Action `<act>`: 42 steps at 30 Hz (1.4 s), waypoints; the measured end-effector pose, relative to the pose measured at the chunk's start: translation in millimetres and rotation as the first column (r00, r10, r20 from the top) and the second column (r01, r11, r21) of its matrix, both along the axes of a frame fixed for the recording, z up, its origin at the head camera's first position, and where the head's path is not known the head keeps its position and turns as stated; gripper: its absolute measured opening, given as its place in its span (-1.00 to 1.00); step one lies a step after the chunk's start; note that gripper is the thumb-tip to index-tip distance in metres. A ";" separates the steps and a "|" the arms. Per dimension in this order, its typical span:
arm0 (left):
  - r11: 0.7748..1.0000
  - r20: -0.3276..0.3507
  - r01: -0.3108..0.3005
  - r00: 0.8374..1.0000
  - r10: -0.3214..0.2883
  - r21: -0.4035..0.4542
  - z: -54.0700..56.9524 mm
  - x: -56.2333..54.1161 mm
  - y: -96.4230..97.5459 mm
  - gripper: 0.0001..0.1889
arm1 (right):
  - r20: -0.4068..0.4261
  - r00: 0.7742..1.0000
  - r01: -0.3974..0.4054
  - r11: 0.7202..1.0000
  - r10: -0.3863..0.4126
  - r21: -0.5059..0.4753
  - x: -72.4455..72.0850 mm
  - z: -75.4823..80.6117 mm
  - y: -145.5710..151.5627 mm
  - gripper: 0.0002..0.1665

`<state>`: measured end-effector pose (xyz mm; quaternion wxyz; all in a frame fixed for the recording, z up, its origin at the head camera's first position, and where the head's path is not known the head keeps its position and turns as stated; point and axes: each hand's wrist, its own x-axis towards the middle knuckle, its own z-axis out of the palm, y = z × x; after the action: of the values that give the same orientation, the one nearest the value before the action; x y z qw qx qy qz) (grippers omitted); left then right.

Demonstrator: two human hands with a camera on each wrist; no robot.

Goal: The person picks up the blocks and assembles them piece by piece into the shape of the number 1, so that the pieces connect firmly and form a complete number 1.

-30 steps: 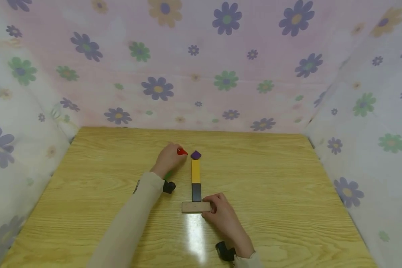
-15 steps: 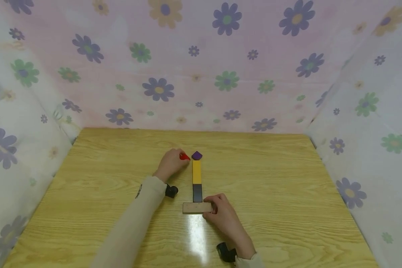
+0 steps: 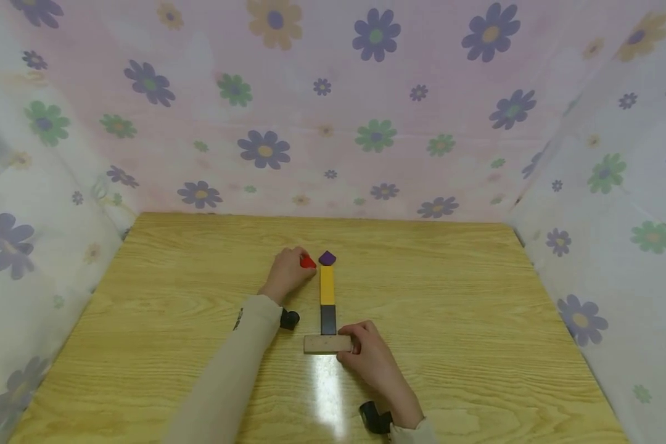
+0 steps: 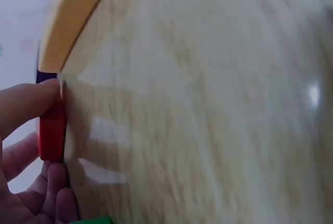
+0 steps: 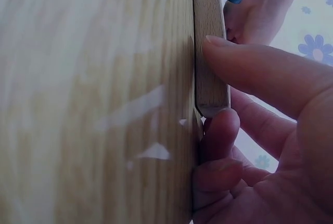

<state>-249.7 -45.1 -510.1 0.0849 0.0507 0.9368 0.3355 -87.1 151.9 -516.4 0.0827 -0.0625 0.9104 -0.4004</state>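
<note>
My left hand (image 3: 285, 272) pinches a small red block (image 3: 308, 262) between thumb and fingers, just left of a purple pointed block (image 3: 327, 258). In the left wrist view the red block (image 4: 52, 135) lies close over the table, near the end of the yellow block (image 4: 73, 21). The purple piece tops a line made of the yellow block (image 3: 327, 285), a dark grey block (image 3: 328, 319) and, crosswise at the near end, a pale wooden block (image 3: 323, 345). My right hand (image 3: 370, 361) holds that wooden block by its right end, thumb on the near side.
A green piece (image 4: 93, 220) shows at the bottom edge of the left wrist view, below the curled fingers. Flowered cloth (image 3: 333, 111) hangs behind and on both sides of the wood-grain table (image 3: 449, 296). Black wrist cameras (image 3: 375, 419) sit at both wrists.
The left hand has brought the red block slightly nearer and to the right, beside the purple-yellow joint. A bit of green by the left wrist is now hidden. The right hand keeps its hold.
</note>
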 end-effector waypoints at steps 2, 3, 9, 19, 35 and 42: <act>1.000 0.021 0.022 1.000 -0.022 0.017 0.6 -0.5 -1.4 -0.56 | -0.002 1.000 0.003 1.000 -0.003 -0.002 -0.3 -0.6 0.5 -0.59; 0.999 0.035 0.032 0.999 -0.033 0.034 0.9 -0.9 -2.6 -0.55 | -0.004 1.000 0.002 1.000 -0.002 -0.004 -0.5 -0.9 0.7 -0.59; 0.984 0.138 0.058 0.987 -0.082 0.169 1.3 -4.3 -11.9 -0.54 | -0.005 1.000 -0.005 1.000 0.005 -0.011 -0.8 -1.1 2.1 -0.60; 0.972 0.164 0.075 0.980 -0.113 0.222 5.3 -5.6 -14.1 -0.63 | -0.013 1.000 -0.008 1.000 0.008 -0.005 -1.7 -1.3 4.3 -0.59; 0.982 0.102 0.034 0.993 -0.054 0.186 5.3 -2.3 -10.8 -0.70 | -0.001 1.000 -0.014 1.000 0.014 -0.012 -0.5 1.5 2.5 -0.60; 0.983 0.101 0.030 0.994 -0.049 0.183 3.5 -1.8 -10.8 -0.71 | 0.012 1.000 -0.019 1.000 0.019 -0.023 0.5 1.4 1.8 -0.61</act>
<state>-251.5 -55.9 -506.7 0.1358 0.0593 0.8956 0.4196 -86.6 153.7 -515.0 0.0912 -0.0698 0.9047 -0.4103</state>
